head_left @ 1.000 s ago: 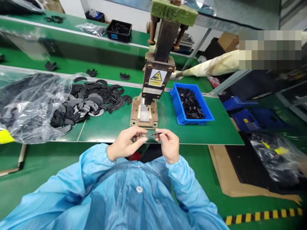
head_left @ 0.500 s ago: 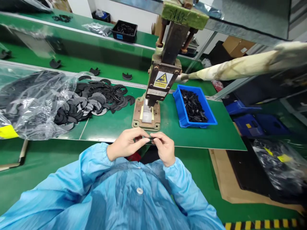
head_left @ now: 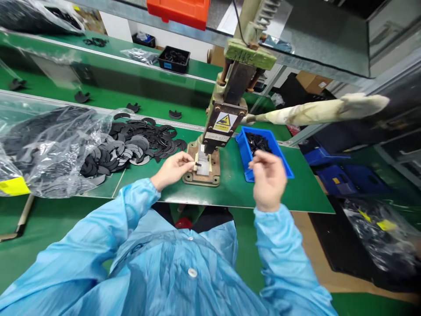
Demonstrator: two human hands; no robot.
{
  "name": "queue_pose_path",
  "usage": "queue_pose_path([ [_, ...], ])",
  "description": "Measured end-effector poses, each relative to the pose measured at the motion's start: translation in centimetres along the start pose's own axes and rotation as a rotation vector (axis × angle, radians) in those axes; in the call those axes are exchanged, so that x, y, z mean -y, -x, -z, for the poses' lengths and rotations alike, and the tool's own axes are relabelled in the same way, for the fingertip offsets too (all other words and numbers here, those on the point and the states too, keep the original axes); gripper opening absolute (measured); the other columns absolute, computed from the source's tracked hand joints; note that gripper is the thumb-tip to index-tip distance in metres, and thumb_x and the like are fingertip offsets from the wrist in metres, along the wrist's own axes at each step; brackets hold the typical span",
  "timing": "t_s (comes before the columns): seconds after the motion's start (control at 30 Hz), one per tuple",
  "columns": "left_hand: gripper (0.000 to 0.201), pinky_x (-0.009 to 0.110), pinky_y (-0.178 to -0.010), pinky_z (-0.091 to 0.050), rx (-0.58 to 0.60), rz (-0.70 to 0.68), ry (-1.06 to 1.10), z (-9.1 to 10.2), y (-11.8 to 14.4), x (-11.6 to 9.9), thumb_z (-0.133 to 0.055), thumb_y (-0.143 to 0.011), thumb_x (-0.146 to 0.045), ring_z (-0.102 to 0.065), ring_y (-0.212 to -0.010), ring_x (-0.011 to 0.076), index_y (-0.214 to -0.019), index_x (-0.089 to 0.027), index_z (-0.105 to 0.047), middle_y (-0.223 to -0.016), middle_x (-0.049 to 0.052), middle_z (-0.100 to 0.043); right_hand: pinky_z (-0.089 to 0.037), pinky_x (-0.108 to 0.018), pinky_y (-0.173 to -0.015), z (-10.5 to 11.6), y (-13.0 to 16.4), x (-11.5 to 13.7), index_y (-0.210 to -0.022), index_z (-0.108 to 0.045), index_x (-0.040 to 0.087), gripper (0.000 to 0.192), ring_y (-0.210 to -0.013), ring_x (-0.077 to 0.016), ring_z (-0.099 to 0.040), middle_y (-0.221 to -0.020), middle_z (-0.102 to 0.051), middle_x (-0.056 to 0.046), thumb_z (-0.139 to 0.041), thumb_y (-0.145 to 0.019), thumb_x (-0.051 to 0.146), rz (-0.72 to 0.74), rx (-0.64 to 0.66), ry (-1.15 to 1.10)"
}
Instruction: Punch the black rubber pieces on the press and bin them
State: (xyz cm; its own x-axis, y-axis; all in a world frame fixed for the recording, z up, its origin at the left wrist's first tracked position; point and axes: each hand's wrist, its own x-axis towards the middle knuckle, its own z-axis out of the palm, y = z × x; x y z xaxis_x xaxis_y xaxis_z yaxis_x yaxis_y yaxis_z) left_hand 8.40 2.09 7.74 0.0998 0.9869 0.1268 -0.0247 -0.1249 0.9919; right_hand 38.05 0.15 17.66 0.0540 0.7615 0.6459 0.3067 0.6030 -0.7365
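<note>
My left hand (head_left: 174,170) is closed in a pinch on a small black plastic part (head_left: 198,164), holding it at the metal plate (head_left: 203,166) on the base of a hand press (head_left: 221,118). Its fingertips are beside the plate, below the press ram. My right hand (head_left: 269,182) is raised in front of the blue bin (head_left: 249,174), slightly blurred. Its fingers are loosely curled and apart, with nothing visible in them. Small black parts (head_left: 258,142) lie in that bin, partly hidden behind the hand.
The press's wrapped lever (head_left: 305,113) sticks out to the right above the bin. Curved black pieces (head_left: 138,142) are heaped left of the press, beside a clear bag (head_left: 59,153) of more. Behind runs a green belt (head_left: 108,103) with several spaced pieces.
The hands have parted from their joint hold at the table edge. My left hand has brought the small part forward to the press plate; my right hand has moved right and up towards the bin.
</note>
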Motion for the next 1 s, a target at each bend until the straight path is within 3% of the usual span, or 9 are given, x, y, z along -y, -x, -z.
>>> queue_pose_path([
  [0.07, 0.031, 0.032, -0.078, -0.060, -0.062, -0.075, -0.171, 0.5, -2.4, 1.2, -0.077, -0.091, -0.049, -0.071, -0.079, 0.0176, -0.096, -0.019, -0.070, -0.088, 0.004, -0.075, -0.059, -0.034, -0.085, 0.7, -4.0, 1.9, -0.129, -0.070, 0.022, 0.036, -0.095, -0.0160, -0.070, -0.107, -0.069, -0.007, -0.073, -0.097, 0.039, 0.187, -0.139, -0.092],
  [0.13, 0.024, 0.033, -0.081, -0.059, -0.041, -0.166, -0.412, 0.7, -4.2, 1.9, -0.073, -0.095, -0.043, -0.071, -0.083, 0.0189, -0.096, -0.020, -0.073, -0.092, 0.004, -0.077, -0.060, -0.037, -0.091, 0.7, -7.4, 4.8, -0.129, -0.070, 0.019, 0.044, -0.106, -0.0191, -0.072, -0.112, -0.068, -0.009, -0.073, -0.096, 0.048, 0.347, -0.188, -0.232],
  [0.17, 0.020, 0.033, -0.084, -0.059, -0.007, -0.222, -0.531, 0.7, -4.9, 2.1, -0.071, -0.097, -0.039, -0.072, -0.087, 0.0199, -0.097, -0.020, -0.075, -0.095, 0.005, -0.078, -0.060, -0.040, -0.099, 0.5, -8.8, 6.3, -0.130, -0.069, 0.018, 0.050, -0.115, -0.0210, -0.072, -0.117, -0.067, -0.010, -0.070, -0.096, 0.054, 0.390, -0.171, -0.295],
  [0.23, 0.017, 0.035, -0.093, -0.059, 0.075, -0.346, -0.727, 0.7, -5.6, 2.1, -0.066, -0.100, -0.031, -0.073, -0.097, 0.0217, -0.101, -0.020, -0.079, -0.104, 0.007, -0.079, -0.060, -0.044, -0.103, -0.2, -10.5, 8.9, -0.128, -0.069, 0.016, 0.059, -0.112, -0.0202, -0.073, -0.116, -0.068, -0.009, -0.062, -0.095, 0.064, 0.429, -0.083, -0.322],
  [0.33, 0.023, 0.037, -0.101, -0.058, 0.173, -0.485, -0.897, 0.7, -5.9, 1.7, -0.059, -0.104, -0.025, -0.073, -0.110, 0.0237, -0.109, -0.021, -0.081, -0.115, 0.009, -0.078, -0.061, -0.037, -0.086, -1.0, -11.0, 10.7, -0.109, -0.070, 0.015, 0.053, -0.086, -0.0124, -0.071, -0.091, -0.065, -0.001, -0.057, -0.096, 0.065, 0.435, 0.025, -0.264],
  [0.5, 0.026, 0.038, -0.104, -0.057, 0.251, -0.583, -0.973, 0.8, -6.2, 1.4, -0.058, -0.104, -0.020, -0.071, -0.116, 0.0245, -0.115, -0.023, -0.082, -0.119, 0.009, -0.078, -0.054, -0.033, -0.068, -0.7, -9.0, 9.5, -0.083, -0.067, 0.018, 0.034, -0.067, -0.0103, -0.063, -0.069, -0.060, 0.002, -0.071, -0.098, 0.047, 0.454, 0.103, -0.253],
  [0.67, 0.028, 0.040, -0.106, -0.057, 0.256, -0.591, -0.964, 0.8, -6.4, 1.7, -0.055, -0.107, -0.023, -0.071, -0.114, 0.0242, -0.116, -0.021, -0.081, -0.119, 0.009, -0.077, -0.059, -0.052, -0.087, -0.2, -4.6, 7.1, -0.071, -0.063, 0.020, 0.025, -0.080, -0.0216, -0.072, -0.070, -0.067, -0.002, -0.073, -0.092, 0.030, 0.524, 0.147, -0.096],
  [0.87, 0.031, 0.038, -0.107, -0.056, 0.276, -0.535, -0.952, 0.7, -5.6, 1.0, -0.052, -0.107, -0.025, -0.070, -0.119, 0.0241, -0.118, -0.020, -0.081, -0.121, 0.010, -0.077, -0.057, -0.056, -0.103, -1.2, 1.2, 2.8, -0.068, -0.056, 0.025, 0.022, -0.078, -0.0191, -0.071, -0.066, -0.064, 0.004, -0.069, -0.086, 0.023, 0.548, 0.067, 0.040],
  [1.0, 0.033, 0.040, -0.111, -0.053, 0.323, -0.435, -1.008, 3.2, -7.0, 0.0, -0.053, -0.106, -0.028, -0.069, -0.121, 0.0248, -0.127, -0.022, -0.079, -0.126, 0.010, -0.077, -0.057, -0.059, -0.103, -1.6, 2.3, 1.2, -0.069, -0.056, 0.028, 0.022, -0.078, -0.0211, -0.071, -0.065, -0.063, 0.004, -0.068, -0.088, 0.030, 0.543, 0.022, 0.063],
])
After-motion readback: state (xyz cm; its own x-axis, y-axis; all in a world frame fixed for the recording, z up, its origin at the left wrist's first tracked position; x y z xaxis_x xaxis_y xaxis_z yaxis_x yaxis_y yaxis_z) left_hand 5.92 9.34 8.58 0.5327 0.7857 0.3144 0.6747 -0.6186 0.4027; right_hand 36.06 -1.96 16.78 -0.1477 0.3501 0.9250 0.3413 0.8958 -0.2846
